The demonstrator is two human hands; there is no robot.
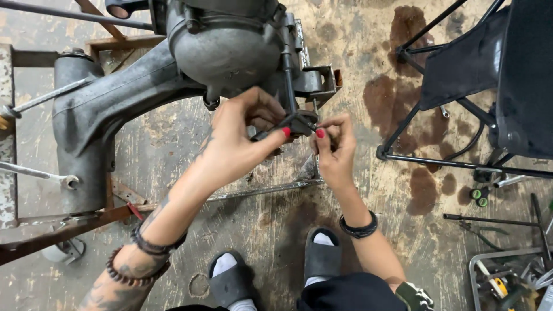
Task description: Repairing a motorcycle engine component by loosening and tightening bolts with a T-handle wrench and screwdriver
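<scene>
With the left hand (pixel 245 135) pinching the small dark lever (pixel 291 122) below the grey engine casing (pixel 227 49), and right hand (pixel 334 147) fingertips pressed on its right end, keep both grips steady, aligned.

Both forearms reach forward; the left hand (pixel 242 135) and right hand (pixel 334 147) meet, fingers curled and pinching together.

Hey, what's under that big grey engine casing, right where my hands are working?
Under the engine casing, the left hand and right hand grip a dark lever on a rod. Below lies stained floor. The fingers hide the lever's fastening.
</scene>
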